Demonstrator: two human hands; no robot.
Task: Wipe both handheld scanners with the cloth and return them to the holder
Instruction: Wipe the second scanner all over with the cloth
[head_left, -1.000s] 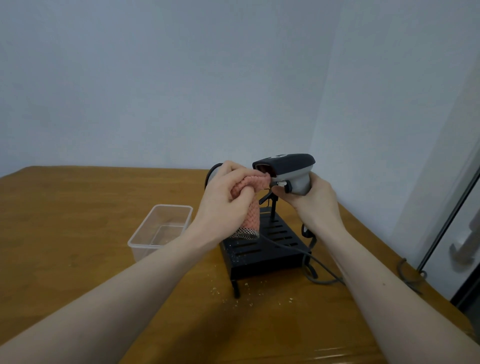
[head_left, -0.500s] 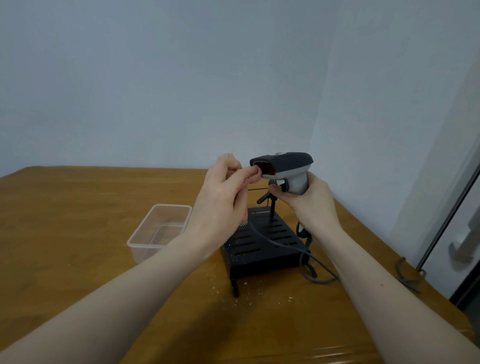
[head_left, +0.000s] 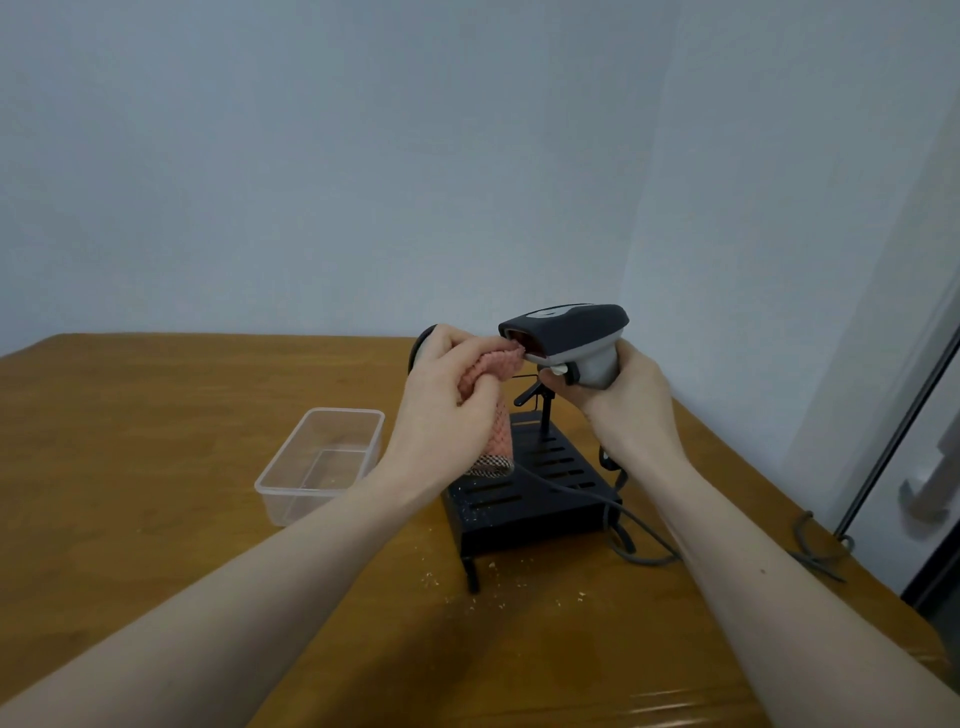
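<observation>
My right hand (head_left: 618, 397) grips the handle of a grey and black handheld scanner (head_left: 569, 335), held upright above the black slotted holder (head_left: 535, 493). Its window faces left. My left hand (head_left: 447, 410) grips a bunched pink cloth (head_left: 491, 364), whose tip touches the scanner's window; the cloth's loose end hangs down to the holder. A second scanner's dark round head (head_left: 421, 348) peeks out behind my left hand, mostly hidden. The held scanner's grey cable (head_left: 587, 493) trails over the holder.
A clear plastic tub (head_left: 322, 462) stands left of the holder on the wooden table (head_left: 156, 467). Crumbs lie around the holder's front foot. Another cable (head_left: 815, 551) lies near the table's right edge, by a door frame. A thin black stand post (head_left: 540, 410) rises from the holder.
The cloth, hidden in my left hand half a second ago, is again pressed against the scanner's window, its end hanging down. The scanner has stayed almost still.
</observation>
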